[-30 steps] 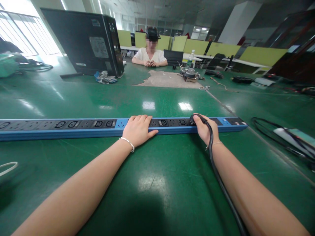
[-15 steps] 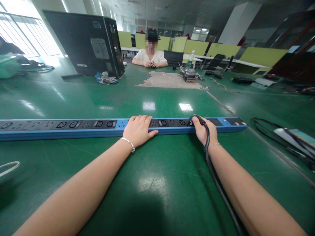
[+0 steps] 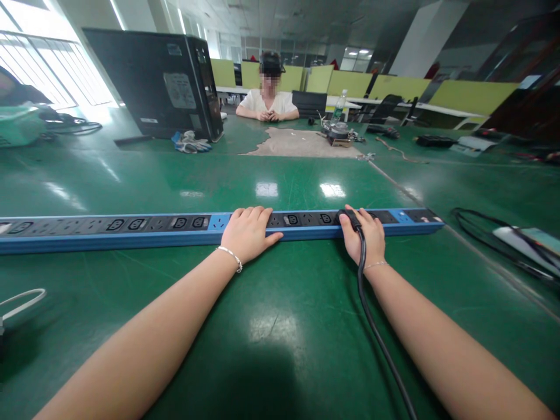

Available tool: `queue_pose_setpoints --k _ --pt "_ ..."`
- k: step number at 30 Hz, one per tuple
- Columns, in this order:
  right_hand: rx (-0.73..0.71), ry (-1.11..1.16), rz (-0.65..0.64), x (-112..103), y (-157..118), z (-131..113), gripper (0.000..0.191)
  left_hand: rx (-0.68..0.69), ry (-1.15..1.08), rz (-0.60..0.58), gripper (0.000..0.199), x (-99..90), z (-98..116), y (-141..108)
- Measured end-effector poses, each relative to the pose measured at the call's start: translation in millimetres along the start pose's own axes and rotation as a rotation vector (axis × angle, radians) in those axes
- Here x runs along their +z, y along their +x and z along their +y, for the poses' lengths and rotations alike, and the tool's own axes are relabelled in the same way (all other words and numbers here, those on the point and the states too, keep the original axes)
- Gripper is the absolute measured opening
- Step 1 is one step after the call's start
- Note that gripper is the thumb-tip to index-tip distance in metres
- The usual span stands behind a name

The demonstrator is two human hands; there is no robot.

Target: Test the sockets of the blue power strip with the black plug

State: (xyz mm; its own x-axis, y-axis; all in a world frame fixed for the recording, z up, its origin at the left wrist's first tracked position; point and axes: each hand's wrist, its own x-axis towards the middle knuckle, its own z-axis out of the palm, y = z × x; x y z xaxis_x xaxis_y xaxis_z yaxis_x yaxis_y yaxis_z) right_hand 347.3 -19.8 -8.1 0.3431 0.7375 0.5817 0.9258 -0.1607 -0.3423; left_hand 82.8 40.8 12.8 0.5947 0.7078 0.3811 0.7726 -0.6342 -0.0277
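A long blue power strip [image 3: 131, 240] with black sockets lies across the green table. Over its middle rests my left hand [image 3: 248, 234], the fingers bent over the far edge and the thumb along the front side, gripping it. Further right, my right hand [image 3: 366, 236] is closed around a black power plug [image 3: 350, 217], pressed down at the strip's sockets. Whether the plug's pins are inside a socket is hidden. From the plug a thick black cord [image 3: 364, 291] runs down past my right forearm to the bottom edge.
A black computer case [image 3: 153, 87] stands at the back left, with gloves [image 3: 191, 142] beside it. Across the table sits a person [image 3: 268, 105], hands together. A bottle [image 3: 340, 105] stands near small parts. Black cables [image 3: 481, 224] lie at the right.
My right hand has tilted slightly with the plug, and the cord has swung a little left. My left hand keeps its place on the strip. The view has shifted slightly.
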Motion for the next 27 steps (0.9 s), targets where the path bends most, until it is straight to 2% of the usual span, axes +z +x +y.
queue_pose_setpoints --k 7,12,17,19,22,27 --pt "0.014 0.004 -0.026 -1 3 0 0.045 -0.015 0.003 -0.010 0.060 0.1 1 0" --pt "-0.054 -0.012 0.000 -1 1 4 0.045 -0.016 -0.002 -0.008 0.060 -1.0 1 0" --pt "-0.075 0.025 0.004 -1 2 7 0.042 -0.086 -0.098 -0.055 0.057 -5.4 9 11" --pt "-0.104 0.037 -0.008 -2 2 9 0.042 -0.055 -0.191 -0.078 0.054 -6.9 19 20" --pt "-0.147 0.035 -0.056 -5 2 13 0.046 0.076 -0.329 -0.055 0.050 -6.9 43 39" --pt "-0.192 0.033 -0.142 -11 3 18 0.048 0.214 -0.423 -0.044 0.050 0.2 87 73"
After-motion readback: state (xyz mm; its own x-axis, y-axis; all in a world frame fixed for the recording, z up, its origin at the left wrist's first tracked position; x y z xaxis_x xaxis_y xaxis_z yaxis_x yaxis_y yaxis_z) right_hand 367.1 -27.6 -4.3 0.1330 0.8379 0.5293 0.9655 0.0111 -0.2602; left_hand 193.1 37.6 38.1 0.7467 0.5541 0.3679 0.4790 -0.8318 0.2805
